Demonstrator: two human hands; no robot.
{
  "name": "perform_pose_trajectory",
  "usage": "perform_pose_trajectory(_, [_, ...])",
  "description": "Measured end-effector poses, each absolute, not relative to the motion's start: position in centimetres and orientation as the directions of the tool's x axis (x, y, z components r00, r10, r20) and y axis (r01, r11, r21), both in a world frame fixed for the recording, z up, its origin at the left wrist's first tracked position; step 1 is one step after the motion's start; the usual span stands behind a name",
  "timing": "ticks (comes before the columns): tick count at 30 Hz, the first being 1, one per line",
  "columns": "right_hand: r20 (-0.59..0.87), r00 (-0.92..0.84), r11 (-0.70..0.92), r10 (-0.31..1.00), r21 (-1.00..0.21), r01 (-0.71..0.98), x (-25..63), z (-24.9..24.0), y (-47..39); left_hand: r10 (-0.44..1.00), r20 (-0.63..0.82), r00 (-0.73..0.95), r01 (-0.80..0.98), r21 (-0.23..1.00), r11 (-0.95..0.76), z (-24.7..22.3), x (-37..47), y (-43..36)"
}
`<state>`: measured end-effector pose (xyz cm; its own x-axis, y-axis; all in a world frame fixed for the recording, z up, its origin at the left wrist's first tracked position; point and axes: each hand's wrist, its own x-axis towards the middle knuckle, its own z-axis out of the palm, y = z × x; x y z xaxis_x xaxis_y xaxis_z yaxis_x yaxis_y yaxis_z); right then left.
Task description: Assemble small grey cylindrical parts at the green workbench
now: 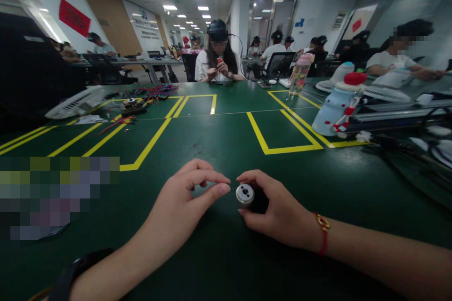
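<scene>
A small round silver metal cylinder (245, 194) stands upright on the green table, with a dark centre and small dark holes in its top face. My right hand (271, 204) curls round it from the right, index finger at its far side and thumb at its near side. Just to the left, my left hand (197, 188) has thumb and index fingertip pinched together close to the cylinder but apart from it. Whatever may be between those fingertips is too small to make out.
Yellow tape (293, 149) marks boxes on the green table (197, 136). Wires and small parts (151, 94) lie at the back left, near a white fan (76, 102). A blue bottle (330, 108) and dark cables (399, 150) occupy the right. A person (217, 56) sits opposite.
</scene>
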<state>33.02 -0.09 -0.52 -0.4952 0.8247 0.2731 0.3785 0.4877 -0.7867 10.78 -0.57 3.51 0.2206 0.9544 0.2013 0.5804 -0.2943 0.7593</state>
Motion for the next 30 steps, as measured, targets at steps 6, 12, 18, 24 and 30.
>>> perform_pose_trajectory(6, [0.308,-0.484,0.53,0.819,-0.729,0.433,32.6,-0.2,-0.2,0.923,0.074,0.377,0.68,0.654,-0.33,0.3,11.5,-0.5])
perform_pose_trajectory(12, [0.345,-0.375,0.504,0.86,-0.69,0.52,34.6,0.7,0.8,0.924,0.052,0.378,0.661,0.684,-0.309,0.6,10.5,-0.7])
perform_pose_trajectory(18, [0.318,0.063,0.127,0.946,-0.541,0.831,46.9,1.1,4.1,0.988,0.063,0.138,0.747,0.648,-0.146,1.5,2.8,-0.7])
perform_pose_trajectory(24, [0.359,0.322,-0.172,0.876,-0.392,0.904,57.4,0.2,5.7,0.998,0.01,0.065,0.758,0.65,-0.056,0.3,-0.3,-0.5])
perform_pose_trajectory(30, [0.577,0.205,-0.096,0.791,-0.214,0.972,55.7,0.1,5.4,0.998,0.043,0.04,0.743,0.666,-0.059,0.2,0.7,-0.8])
